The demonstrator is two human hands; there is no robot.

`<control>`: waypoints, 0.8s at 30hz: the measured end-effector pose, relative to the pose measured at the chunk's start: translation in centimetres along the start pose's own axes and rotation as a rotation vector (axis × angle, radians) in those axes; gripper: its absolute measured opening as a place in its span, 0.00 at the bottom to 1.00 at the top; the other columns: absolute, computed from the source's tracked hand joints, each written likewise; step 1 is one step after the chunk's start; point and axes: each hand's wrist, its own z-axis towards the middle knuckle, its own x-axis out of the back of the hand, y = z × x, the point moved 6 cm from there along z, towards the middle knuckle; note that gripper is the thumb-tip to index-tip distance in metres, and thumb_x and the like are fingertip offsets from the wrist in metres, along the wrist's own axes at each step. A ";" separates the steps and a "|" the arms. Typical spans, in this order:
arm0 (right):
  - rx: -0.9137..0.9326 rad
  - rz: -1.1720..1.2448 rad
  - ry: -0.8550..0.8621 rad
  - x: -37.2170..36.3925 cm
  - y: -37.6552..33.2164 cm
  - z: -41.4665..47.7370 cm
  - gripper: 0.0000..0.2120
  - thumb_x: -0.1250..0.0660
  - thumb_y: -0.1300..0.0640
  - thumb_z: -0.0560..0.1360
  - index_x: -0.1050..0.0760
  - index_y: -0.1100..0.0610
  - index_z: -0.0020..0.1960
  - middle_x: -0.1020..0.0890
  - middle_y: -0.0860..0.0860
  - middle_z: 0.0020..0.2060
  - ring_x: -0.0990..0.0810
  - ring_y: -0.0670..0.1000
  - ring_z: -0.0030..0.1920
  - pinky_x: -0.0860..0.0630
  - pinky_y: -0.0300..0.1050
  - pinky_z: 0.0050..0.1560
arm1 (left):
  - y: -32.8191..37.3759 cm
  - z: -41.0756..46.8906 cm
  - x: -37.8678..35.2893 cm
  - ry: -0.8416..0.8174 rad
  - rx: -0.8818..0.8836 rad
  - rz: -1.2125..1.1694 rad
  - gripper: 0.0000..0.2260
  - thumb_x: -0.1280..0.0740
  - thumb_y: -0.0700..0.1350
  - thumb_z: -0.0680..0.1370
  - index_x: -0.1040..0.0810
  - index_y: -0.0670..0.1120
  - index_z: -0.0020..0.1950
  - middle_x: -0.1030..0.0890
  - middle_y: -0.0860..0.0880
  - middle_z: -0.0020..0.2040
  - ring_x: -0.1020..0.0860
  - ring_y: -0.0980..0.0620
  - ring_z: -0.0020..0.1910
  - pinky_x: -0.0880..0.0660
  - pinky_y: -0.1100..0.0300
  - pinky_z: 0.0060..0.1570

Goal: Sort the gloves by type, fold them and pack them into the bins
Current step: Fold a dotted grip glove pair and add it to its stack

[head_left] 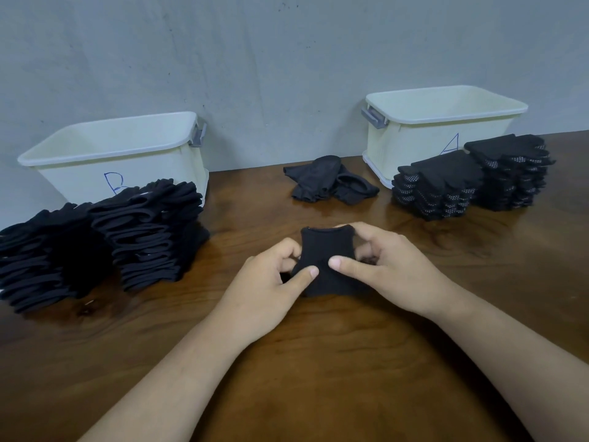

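Fold step: left hand (274,275) and right hand (382,266), close together, pinch one black glove (325,263) at near centre of table (318,362). Next, probably: identify type, add it to matching stack.

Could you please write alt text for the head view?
The left hand and right hand pinch a black glove over a wooden table. At left, plain glove stacks sit before bin B; at right, dotted glove stacks before bin A; loose gloves between.

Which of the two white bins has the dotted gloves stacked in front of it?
The right bin marked A; the dotted stacks stand before it, plain black stacks before bin B.
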 end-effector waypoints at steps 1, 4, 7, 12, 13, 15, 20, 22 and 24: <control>-0.040 -0.012 0.006 0.1 0.3 0.0 0.25 0.27 0.45 0.80 0.29 0.39 0.75 0.12 0.43 0.40 0.14 0.42 0.46 0.20 0.44 0.53 | -0.3 0.1 -0.1 0.017 0.018 0.007 0.04 0.33 0.55 0.85 0.25 0.56 0.54 0.13 0.60 0.48 0.15 0.60 0.48 0.18 0.47 0.53; -0.119 -0.036 0.052 0.5 1.2 0.2 0.36 0.24 0.47 0.79 0.38 0.38 0.81 0.12 0.43 0.40 0.14 0.41 0.50 0.21 0.46 0.66 | -1.6 0.6 -0.3 0.050 0.100 0.026 0.08 0.34 0.63 0.83 0.28 0.63 0.59 0.13 0.58 0.53 0.15 0.60 0.50 0.17 0.49 0.54; -0.161 -0.068 0.088 0.4 1.3 0.3 0.36 0.25 0.46 0.79 0.40 0.37 0.80 0.11 0.41 0.42 0.13 0.41 0.48 0.20 0.50 0.66 | -2.5 0.9 -0.4 0.097 0.170 0.057 0.14 0.33 0.65 0.81 0.33 0.68 0.63 0.14 0.57 0.57 0.15 0.57 0.52 0.17 0.53 0.54; -0.167 -0.174 0.197 0.6 1.6 0.3 0.29 0.24 0.45 0.78 0.32 0.40 0.74 0.13 0.41 0.40 0.15 0.40 0.41 0.18 0.40 0.47 | -2.4 1.3 -1.2 0.152 0.155 0.149 0.15 0.31 0.61 0.81 0.35 0.67 0.63 0.17 0.57 0.59 0.17 0.54 0.55 0.17 0.54 0.54; -0.159 -0.236 0.216 0.6 1.6 0.3 0.27 0.24 0.46 0.78 0.31 0.40 0.73 0.15 0.42 0.40 0.16 0.41 0.40 0.22 0.37 0.43 | -2.3 1.4 -1.3 0.159 0.133 0.206 0.15 0.31 0.60 0.82 0.34 0.66 0.64 0.20 0.59 0.57 0.20 0.55 0.56 0.18 0.54 0.55; -0.115 -0.399 0.254 0.8 1.6 0.1 0.25 0.24 0.46 0.78 0.30 0.40 0.70 0.21 0.41 0.45 0.21 0.41 0.41 0.27 0.35 0.42 | -1.6 1.3 -1.1 0.186 0.043 0.322 0.15 0.32 0.57 0.83 0.31 0.64 0.67 0.25 0.61 0.59 0.27 0.57 0.62 0.23 0.53 0.63; 0.270 -0.659 0.115 -1.0 0.1 0.3 0.16 0.29 0.60 0.80 0.20 0.46 0.65 0.22 0.40 0.62 0.26 0.45 0.63 0.26 0.47 0.65 | -0.2 1.0 -1.9 0.063 -0.157 0.550 0.15 0.42 0.53 0.88 0.25 0.63 0.73 0.28 0.65 0.74 0.41 0.62 0.80 0.53 0.47 0.82; 0.267 -0.662 0.043 -1.6 0.5 0.5 0.16 0.34 0.63 0.83 0.19 0.47 0.65 0.19 0.41 0.63 0.23 0.44 0.63 0.26 0.50 0.69 | -0.3 0.9 -1.8 0.021 -0.154 0.537 0.16 0.44 0.57 0.88 0.25 0.63 0.74 0.27 0.66 0.74 0.41 0.64 0.80 0.56 0.46 0.83; 0.251 -0.626 0.027 -1.4 0.9 0.5 0.18 0.36 0.64 0.83 0.18 0.48 0.66 0.18 0.41 0.64 0.22 0.44 0.63 0.27 0.48 0.70 | -0.3 0.7 -1.6 -0.039 -0.186 0.527 0.18 0.41 0.63 0.85 0.26 0.62 0.74 0.28 0.65 0.76 0.41 0.64 0.80 0.53 0.47 0.84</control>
